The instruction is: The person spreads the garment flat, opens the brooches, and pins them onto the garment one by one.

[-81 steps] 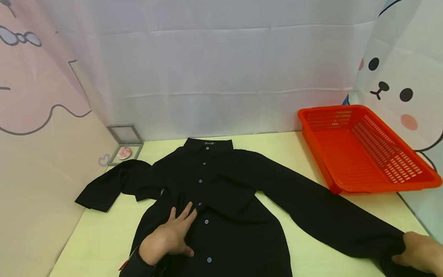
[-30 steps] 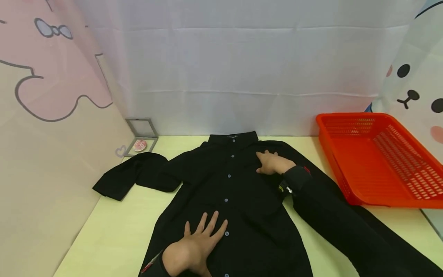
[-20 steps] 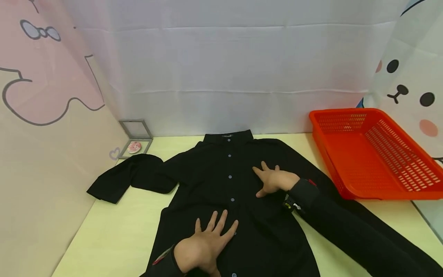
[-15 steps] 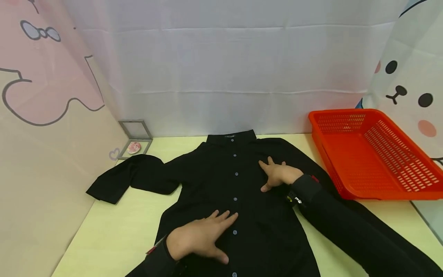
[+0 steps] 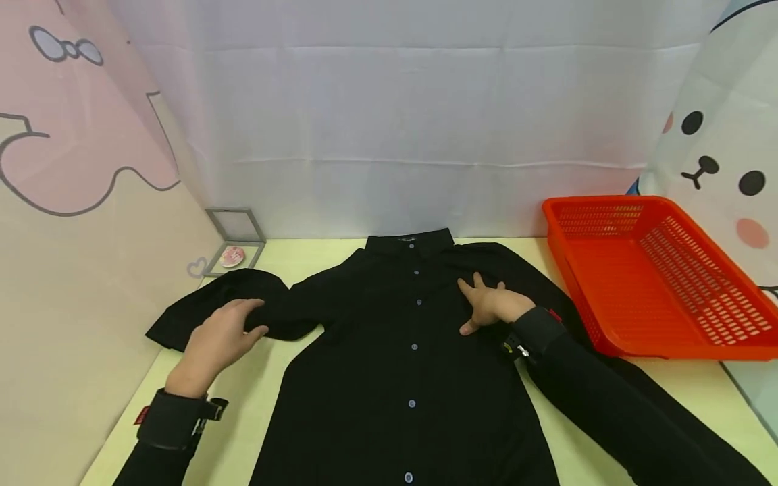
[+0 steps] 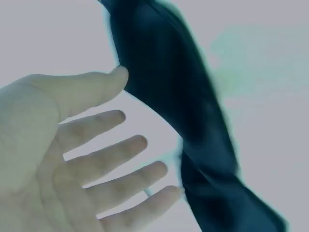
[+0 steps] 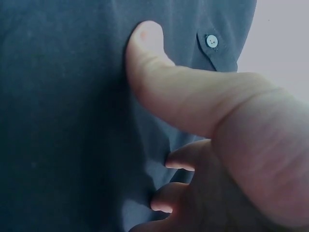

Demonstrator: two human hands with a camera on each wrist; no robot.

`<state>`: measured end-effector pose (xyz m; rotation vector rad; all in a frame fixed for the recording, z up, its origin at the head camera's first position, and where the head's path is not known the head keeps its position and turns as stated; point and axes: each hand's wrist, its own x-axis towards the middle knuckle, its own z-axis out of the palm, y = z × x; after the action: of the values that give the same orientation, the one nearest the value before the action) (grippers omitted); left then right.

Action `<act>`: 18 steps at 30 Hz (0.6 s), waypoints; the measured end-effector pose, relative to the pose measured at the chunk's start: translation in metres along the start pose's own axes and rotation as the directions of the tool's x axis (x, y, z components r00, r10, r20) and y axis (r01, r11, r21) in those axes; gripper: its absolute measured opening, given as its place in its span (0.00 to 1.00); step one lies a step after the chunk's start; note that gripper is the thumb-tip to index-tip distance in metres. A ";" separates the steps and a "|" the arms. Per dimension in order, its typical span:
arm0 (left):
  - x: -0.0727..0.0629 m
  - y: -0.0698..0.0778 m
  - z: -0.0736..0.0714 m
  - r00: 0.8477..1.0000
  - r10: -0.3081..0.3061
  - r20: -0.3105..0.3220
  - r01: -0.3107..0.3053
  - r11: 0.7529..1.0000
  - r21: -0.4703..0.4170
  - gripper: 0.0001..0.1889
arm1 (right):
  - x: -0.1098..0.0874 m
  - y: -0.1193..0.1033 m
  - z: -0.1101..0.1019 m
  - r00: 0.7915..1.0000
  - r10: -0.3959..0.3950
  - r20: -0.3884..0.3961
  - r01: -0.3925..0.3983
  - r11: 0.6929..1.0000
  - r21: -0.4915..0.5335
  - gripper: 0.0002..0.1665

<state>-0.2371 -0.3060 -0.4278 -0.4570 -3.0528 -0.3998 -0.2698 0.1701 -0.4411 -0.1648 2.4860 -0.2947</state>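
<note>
A black button-up shirt lies front up on the pale yellow table, collar toward the back wall. Its left-hand sleeve bends out to the left, while the other one runs down to the lower right, partly under my right forearm. My left hand is over the table beside the left-hand sleeve, fingers spread and holding nothing; the left wrist view shows the sleeve just past the fingertips. On the chest near the right-hand shoulder, my right hand rests with spread fingers; the right wrist view shows its thumb on the cloth.
A red plastic basket with slotted sides stands at the back right, close beside the right-hand sleeve. White cloth hangs behind the table. The left wall and right wall carry cartoon prints, including a drawn grey frame in the left corner.
My left hand has lifted off the shirt's lower front and moved left to the left-hand sleeve. Earlier, my right hand left the far right cuff for the chest, where it stays.
</note>
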 end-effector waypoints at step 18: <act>-0.021 -0.069 0.006 0.961 -0.214 0.176 0.205 0.976 0.069 0.12 | -0.003 0.009 0.006 0.999 0.028 0.026 -0.029 0.999 0.019 0.66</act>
<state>-0.2375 -0.3746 -0.4518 -0.1758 -3.2946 -0.3012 -0.2640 0.1786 -0.4465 -0.1241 2.4567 -0.3024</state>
